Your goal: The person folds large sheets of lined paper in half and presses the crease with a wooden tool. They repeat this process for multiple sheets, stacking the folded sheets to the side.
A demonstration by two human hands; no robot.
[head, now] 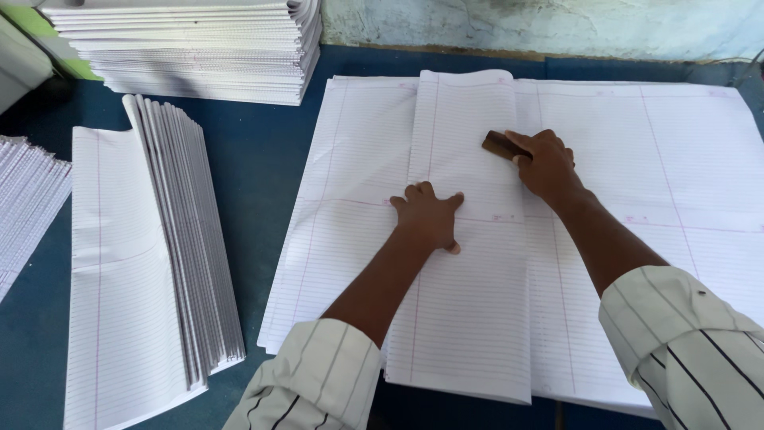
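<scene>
A folded ruled sheet (465,318) lies lengthwise on top of a wide stack of large ruled sheets (684,159). My left hand (428,215) presses flat on the folded sheet near its middle, fingers spread. At the sheet's right fold edge my right hand (545,163) grips a small brown wooden block (497,145) and holds it down on the paper.
To the left, a row of folded ruled sheets (171,239) leans in an overlapping pile on the blue table (263,159). A tall stack of ruled paper (199,48) stands at the back left. More folded paper (28,199) lies at the far left edge. A wall runs behind.
</scene>
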